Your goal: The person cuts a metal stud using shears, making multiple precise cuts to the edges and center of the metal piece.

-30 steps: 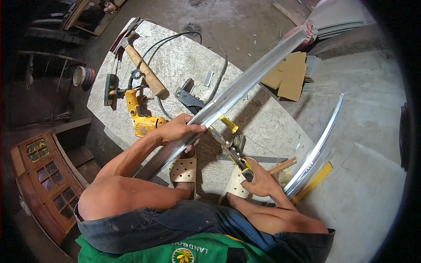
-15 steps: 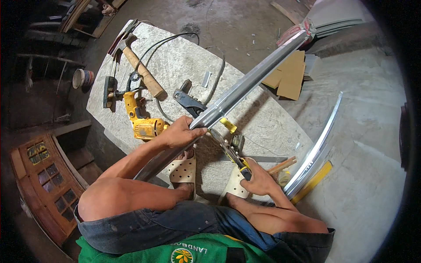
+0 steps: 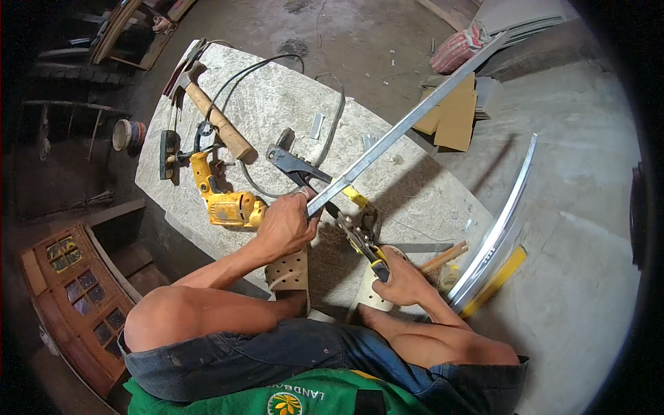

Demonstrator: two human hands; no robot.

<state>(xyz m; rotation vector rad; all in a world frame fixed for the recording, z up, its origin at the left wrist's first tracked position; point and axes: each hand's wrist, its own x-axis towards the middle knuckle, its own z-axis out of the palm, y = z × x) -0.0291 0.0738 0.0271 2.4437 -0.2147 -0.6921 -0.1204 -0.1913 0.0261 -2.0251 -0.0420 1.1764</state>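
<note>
Metal strip (image 3: 408, 125) is clasped in my left grip (image 3: 287, 223), apparently for steadiness; my right grip (image 3: 404, 280) clenches the snips (image 3: 360, 242) by their handles.

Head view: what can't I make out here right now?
In the head view:
Metal strip, near end: hidden by the left hand.
Hand tool, tip: small and dark close to that hand, so whether it touches the strip is unclear.
Right hand, some fingers: hidden behind the hand itself.
Green shirt: cut off by the lower edge.
</note>
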